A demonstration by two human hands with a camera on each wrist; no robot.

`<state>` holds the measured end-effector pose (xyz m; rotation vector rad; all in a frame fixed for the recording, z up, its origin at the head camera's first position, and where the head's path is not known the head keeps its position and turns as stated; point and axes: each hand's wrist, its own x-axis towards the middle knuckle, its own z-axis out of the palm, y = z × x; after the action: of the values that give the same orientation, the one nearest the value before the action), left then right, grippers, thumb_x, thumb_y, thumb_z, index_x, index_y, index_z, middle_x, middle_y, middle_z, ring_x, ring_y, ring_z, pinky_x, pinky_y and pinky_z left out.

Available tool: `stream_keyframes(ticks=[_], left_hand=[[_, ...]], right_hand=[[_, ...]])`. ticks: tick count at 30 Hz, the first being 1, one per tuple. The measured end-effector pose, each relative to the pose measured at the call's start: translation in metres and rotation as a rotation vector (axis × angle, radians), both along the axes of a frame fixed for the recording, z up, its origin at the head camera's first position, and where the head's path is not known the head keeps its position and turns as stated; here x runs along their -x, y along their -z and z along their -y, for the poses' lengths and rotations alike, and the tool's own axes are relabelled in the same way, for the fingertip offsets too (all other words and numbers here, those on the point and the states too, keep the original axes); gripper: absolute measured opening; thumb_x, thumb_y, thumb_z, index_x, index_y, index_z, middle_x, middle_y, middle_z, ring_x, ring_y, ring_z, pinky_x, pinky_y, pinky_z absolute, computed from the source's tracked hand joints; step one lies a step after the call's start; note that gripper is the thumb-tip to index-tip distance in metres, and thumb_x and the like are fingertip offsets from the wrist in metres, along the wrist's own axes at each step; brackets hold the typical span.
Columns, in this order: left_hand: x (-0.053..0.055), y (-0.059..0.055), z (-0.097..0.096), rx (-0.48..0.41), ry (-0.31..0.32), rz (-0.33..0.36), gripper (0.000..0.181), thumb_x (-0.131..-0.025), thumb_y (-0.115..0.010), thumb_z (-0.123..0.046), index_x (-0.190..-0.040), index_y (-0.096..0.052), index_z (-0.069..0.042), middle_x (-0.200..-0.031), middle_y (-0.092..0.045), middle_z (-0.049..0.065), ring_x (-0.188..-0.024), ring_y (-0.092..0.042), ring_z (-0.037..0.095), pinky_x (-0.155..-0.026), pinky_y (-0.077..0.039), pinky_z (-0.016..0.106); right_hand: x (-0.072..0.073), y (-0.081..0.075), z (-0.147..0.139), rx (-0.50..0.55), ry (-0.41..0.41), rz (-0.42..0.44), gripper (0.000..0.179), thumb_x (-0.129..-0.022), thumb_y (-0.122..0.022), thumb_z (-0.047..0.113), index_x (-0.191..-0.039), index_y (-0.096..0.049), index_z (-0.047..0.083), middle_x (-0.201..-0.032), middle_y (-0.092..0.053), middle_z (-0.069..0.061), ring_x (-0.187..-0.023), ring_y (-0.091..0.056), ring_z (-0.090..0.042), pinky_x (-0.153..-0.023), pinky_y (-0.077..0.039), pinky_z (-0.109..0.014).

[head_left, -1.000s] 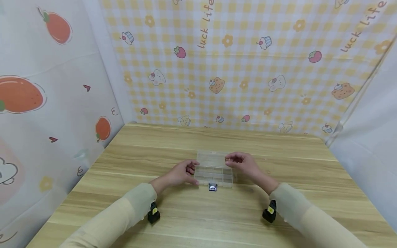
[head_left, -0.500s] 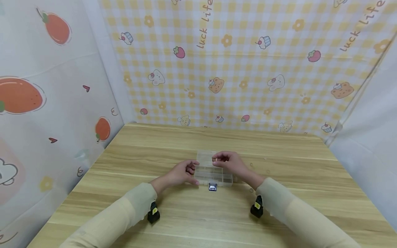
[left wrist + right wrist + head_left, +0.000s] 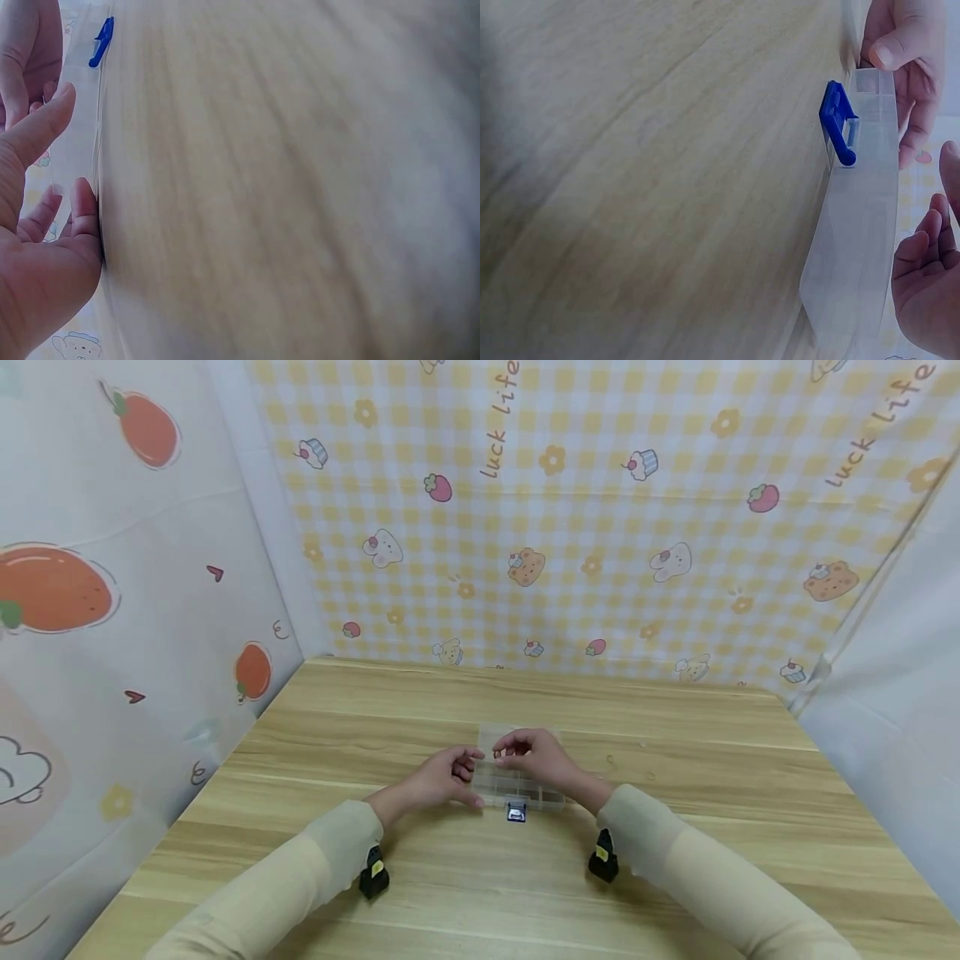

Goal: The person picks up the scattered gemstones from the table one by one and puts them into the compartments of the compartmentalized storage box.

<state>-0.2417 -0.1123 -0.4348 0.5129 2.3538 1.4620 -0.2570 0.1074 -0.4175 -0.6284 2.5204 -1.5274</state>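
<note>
A clear plastic compartment box [image 3: 507,787] lies on the table with its lid [image 3: 489,737] folded back, away from the person. Its blue latch [image 3: 837,124] hangs at the front. My left hand [image 3: 447,776] holds the left end of the box, thumb at the near corner and fingers around the side. Above the left compartments, my right hand [image 3: 537,758] pinches a tiny reddish-brown object [image 3: 497,755] between thumb and forefinger; its kind is too small to tell. The right hand hides part of the lid and several compartments.
Small pale rings, one ring [image 3: 610,759] and another ring [image 3: 650,775], lie on the wooden table [image 3: 420,877] right of the box. Patterned cloth [image 3: 585,527] walls the back and sides. A dark wrist camera [image 3: 603,857] hangs under the right cuff.
The right hand has moved left across the box, from its right side to above the left compartments, with the tiny object still pinched. The left hand has stayed in place.
</note>
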Motion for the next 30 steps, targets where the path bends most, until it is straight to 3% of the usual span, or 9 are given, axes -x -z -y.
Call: stream_keyframes(ticks=[15, 30], left_hand=[[0.0, -0.001, 0.0, -0.012, 0.012, 0.011, 0.075, -0.068, -0.088, -0.007, -0.133, -0.051, -0.001, -0.11, -0.053, 0.009, -0.097, -0.052, 0.021, -0.086, -0.047, 0.035], [0.0, 0.0, 0.0, -0.027, 0.009, 0.017, 0.073, -0.068, -0.088, -0.005, -0.132, -0.052, -0.001, -0.11, -0.053, 0.01, -0.096, -0.051, 0.021, -0.085, -0.046, 0.034]], right_hand=[[0.0, 0.0, 0.011, -0.1, -0.049, -0.09, 0.013, -0.083, -0.077, 0.009, -0.095, -0.074, 0.006, -0.078, -0.058, 0.0, -0.068, -0.049, -0.014, -0.059, -0.041, -0.025], [-0.003, -0.001, 0.016, -0.209, -0.009, -0.125, 0.011, -0.081, -0.079, 0.011, -0.09, -0.075, 0.009, -0.077, -0.057, 0.003, -0.07, -0.049, -0.014, -0.061, -0.041, -0.026]])
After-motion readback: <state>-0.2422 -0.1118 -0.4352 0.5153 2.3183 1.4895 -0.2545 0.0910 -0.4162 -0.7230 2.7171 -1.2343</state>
